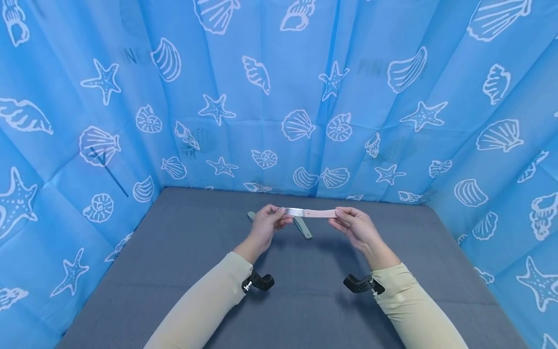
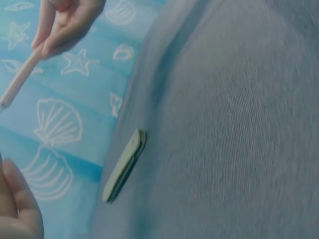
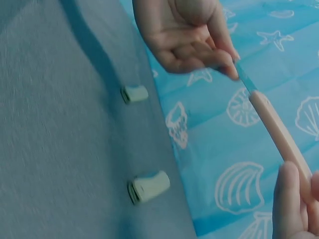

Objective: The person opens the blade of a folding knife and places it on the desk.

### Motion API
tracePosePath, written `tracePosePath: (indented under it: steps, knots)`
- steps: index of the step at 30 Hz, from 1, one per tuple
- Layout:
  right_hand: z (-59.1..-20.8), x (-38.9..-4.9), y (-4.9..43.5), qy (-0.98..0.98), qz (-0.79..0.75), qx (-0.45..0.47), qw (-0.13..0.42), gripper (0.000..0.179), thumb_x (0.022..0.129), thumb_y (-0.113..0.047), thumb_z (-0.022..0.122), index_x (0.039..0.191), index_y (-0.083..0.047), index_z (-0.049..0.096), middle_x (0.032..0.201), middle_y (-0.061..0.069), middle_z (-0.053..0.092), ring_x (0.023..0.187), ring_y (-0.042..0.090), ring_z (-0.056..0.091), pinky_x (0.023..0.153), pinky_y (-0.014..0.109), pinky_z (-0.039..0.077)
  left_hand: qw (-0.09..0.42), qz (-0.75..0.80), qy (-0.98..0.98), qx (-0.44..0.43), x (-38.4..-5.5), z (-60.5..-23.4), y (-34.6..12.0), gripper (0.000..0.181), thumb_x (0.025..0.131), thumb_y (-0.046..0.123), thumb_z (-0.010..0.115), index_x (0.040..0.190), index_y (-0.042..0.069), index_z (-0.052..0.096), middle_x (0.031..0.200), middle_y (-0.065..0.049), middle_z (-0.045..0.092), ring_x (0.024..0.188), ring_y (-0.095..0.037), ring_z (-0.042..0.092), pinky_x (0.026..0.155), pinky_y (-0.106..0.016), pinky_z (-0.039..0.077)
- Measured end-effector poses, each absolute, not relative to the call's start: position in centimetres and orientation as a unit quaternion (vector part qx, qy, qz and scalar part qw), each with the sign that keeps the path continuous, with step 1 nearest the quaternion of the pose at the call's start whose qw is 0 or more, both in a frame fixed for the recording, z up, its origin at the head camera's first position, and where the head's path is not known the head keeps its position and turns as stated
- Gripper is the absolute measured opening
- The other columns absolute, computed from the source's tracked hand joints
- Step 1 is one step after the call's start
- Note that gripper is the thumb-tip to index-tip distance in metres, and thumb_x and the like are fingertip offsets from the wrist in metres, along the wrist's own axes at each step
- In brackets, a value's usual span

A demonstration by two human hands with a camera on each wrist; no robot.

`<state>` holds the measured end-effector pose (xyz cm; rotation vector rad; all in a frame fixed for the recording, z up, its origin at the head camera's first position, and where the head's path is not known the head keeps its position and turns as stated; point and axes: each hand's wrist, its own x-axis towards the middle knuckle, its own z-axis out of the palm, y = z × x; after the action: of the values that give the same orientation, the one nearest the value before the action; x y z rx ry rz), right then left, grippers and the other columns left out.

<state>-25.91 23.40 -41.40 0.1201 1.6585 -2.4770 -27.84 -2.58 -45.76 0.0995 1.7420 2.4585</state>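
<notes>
A folding knife with a pink handle (image 1: 321, 213) and a silvery blade (image 1: 294, 212) is held level above the table, opened out straight. My left hand (image 1: 265, 226) pinches the blade's end between thumb and fingers. At the other side, my right hand (image 1: 356, 229) pinches the far end of the handle. Beneath the pink knife, a pale green folded knife (image 1: 303, 229) lies on the cloth. A second green piece (image 1: 250, 216) shows partly behind my left hand; in the right wrist view the two green pieces (image 3: 149, 187) (image 3: 135, 93) lie apart.
A grey cloth covers the table (image 1: 314, 300). Blue curtains (image 1: 279, 97) printed with shells and starfish stand at the back and both sides. Black wrist mounts (image 1: 258, 281) stick out from both sleeves above the table.
</notes>
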Motion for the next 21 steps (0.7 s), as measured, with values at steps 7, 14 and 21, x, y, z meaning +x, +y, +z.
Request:
tracePosePath:
  steps: [7,14,21]
  knots:
    - [-41.5,-25.9,22.9,0.532,-0.84,0.065,0.089,0.013,0.102,0.001,0.051,0.097,-0.005,0.062,0.091,0.006,0.066,0.082,0.014,0.07,0.085,0.028,0.057,0.061,0.822,0.565,-0.011,-27.5,-45.7,-2.3,0.011,0.104,0.017,0.057,0.097,0.008,0.055,0.091,-0.008,0.076,0.079,-0.012,0.073,0.089,-0.037,0.056]
    - [-41.6,-25.8,23.7,0.586,-0.802,0.008,0.112,0.009,0.101,0.001,0.055,0.105,0.0,0.063,0.095,0.008,0.066,0.086,0.016,0.071,0.085,0.027,0.056,0.078,0.806,0.586,-0.029,-27.1,-45.9,-2.9,0.014,0.103,0.021,0.06,0.101,0.007,0.056,0.097,-0.009,0.076,0.079,-0.01,0.072,0.091,-0.039,0.055]
    - [-41.9,-25.7,24.3,0.701,-0.705,-0.012,0.106,0.033,0.099,-0.001,0.061,0.127,0.014,0.05,0.099,0.009,0.07,0.09,0.016,0.072,0.091,0.038,0.054,0.093,0.802,0.589,-0.035,-26.7,-46.2,-3.3,0.013,0.102,0.019,0.061,0.1,0.007,0.057,0.093,-0.008,0.076,0.077,-0.009,0.071,0.098,-0.048,0.05]
